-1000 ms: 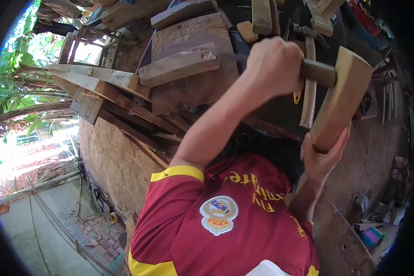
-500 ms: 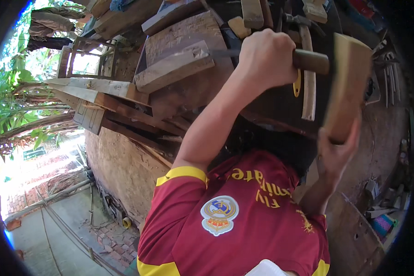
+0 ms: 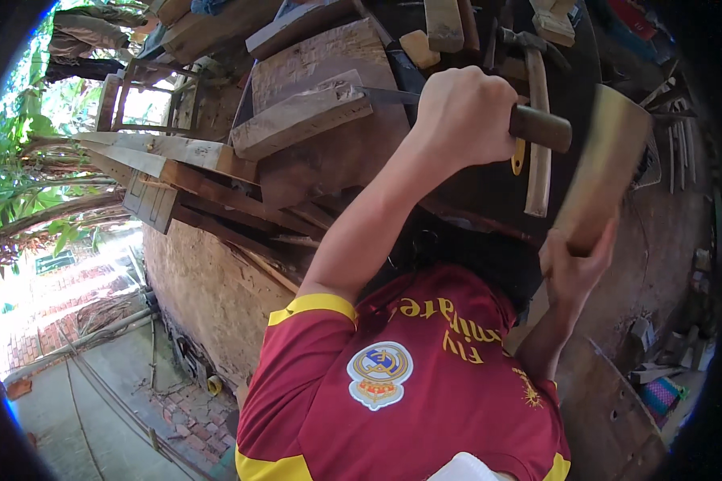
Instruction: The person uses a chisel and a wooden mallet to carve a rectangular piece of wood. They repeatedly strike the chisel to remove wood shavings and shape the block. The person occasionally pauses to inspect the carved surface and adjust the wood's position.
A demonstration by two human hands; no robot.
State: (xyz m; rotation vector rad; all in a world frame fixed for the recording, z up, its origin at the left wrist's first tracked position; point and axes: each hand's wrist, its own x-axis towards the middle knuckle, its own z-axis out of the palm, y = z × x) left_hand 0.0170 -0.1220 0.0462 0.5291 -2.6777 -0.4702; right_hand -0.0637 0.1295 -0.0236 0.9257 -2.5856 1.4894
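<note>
My left hand (image 3: pixel 467 116) is wrapped round a chisel (image 3: pixel 543 127), its dark handle sticking out to the right. The blade (image 3: pixel 389 94) reaches leftward to the end of a rough wooden piece (image 3: pixel 293 120), which lies on a worn board (image 3: pixel 321 56). At the right, my right hand (image 3: pixel 578 260) grips the lower end of a pale wooden block (image 3: pixel 602 160), blurred by motion and held just apart from the handle's end. Between them lie a claw hammer (image 3: pixel 537 168) and a yellow-handled tool (image 3: pixel 518 164), partly hidden behind my left hand.
Long timber offcuts (image 3: pixel 196 156) jut out at the left beside a wooden frame (image 3: pixel 152 120). More blocks (image 3: pixel 441 24) line the bench's back, with metal bars (image 3: pixel 682 152) at the right. A person (image 3: pixel 88 44) is partly visible at the upper left.
The pale block met the handle's end a second ago, swung rightward and up away from it, and has now come back down a little toward it. My left hand shifted slightly, keeping its grip.
</note>
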